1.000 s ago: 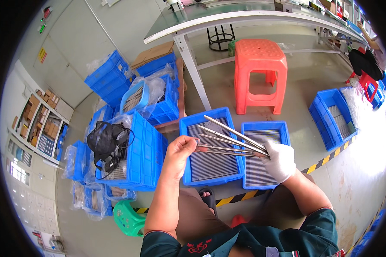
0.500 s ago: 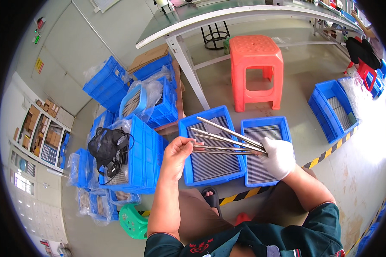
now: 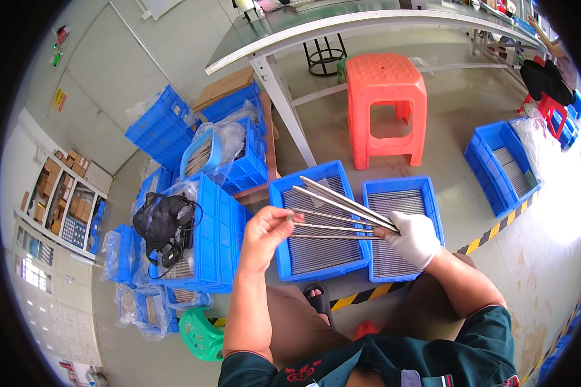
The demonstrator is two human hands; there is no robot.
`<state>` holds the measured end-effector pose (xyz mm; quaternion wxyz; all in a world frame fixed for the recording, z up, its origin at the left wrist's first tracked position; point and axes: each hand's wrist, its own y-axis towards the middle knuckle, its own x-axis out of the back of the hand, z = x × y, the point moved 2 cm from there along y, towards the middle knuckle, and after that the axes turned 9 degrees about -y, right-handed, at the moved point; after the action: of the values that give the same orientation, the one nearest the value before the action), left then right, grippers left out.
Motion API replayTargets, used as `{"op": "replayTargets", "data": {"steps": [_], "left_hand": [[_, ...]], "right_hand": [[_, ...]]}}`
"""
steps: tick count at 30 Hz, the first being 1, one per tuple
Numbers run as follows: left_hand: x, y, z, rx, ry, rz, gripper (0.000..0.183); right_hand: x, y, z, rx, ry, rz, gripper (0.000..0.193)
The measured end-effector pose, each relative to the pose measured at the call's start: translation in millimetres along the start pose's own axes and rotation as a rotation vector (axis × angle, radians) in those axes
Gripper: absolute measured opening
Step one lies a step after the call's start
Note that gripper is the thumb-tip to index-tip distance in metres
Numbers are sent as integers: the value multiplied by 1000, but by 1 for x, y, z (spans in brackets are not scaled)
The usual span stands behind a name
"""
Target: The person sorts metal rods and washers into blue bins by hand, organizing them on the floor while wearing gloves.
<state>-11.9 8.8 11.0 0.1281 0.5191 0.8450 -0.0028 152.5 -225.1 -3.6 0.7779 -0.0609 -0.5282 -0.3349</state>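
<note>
Head view: held slim metal rods (image 3: 346, 206) in a loose fan, in mid-air over a larger blue crate (image 3: 280, 191) and a smaller blue crate (image 3: 403, 184). Clamped the rods' gathered ends in the right grip (image 3: 417, 240), gloved in white, and let the other ends splay toward the left. Held the bare left grip (image 3: 268, 231) at the tips of the lower rods, thumb and fingers close together; could not tell whether closed on a rod. Saw close rows of similar rods (image 3: 323, 258) in both crates, side by side on the floor (image 3: 332, 138), with striped tape (image 3: 368, 295) along their near side. Had a red stool (image 3: 385, 66) just beyond, near a long green-topped counter (image 3: 277, 27). Saw stacked blue crates (image 3: 214, 238) to the left, topped by a black bag (image 3: 164, 222), and a green stool (image 3: 200, 332) nearby. Noticed another blue crate (image 3: 481, 173) well apart at right, beside clear plastic (image 3: 539, 138).
</note>
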Motion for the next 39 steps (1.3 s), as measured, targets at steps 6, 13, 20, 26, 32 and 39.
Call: {"op": "replayTargets", "data": {"steps": [6, 13, 20, 26, 32, 39], "left_hand": [[13, 2, 2, 89, -42, -89, 20], [11, 2, 5, 87, -95, -36, 13], [4, 2, -1, 58, -67, 13, 13], [36, 1, -15, -69, 34, -223, 18], [17, 3, 2, 73, -64, -66, 23], [21, -5, 2, 92, -92, 47, 16]], "right_hand": [[1, -3, 8, 35, -14, 22, 28], [1, -4, 11, 62, -104, -23, 29], [-1, -2, 5, 12, 24, 105, 29], [-10, -2, -1, -221, 501, 459, 31], [-28, -16, 2, -430, 995, 775, 32], [-28, -16, 10, -448, 1040, 890, 30]]}}
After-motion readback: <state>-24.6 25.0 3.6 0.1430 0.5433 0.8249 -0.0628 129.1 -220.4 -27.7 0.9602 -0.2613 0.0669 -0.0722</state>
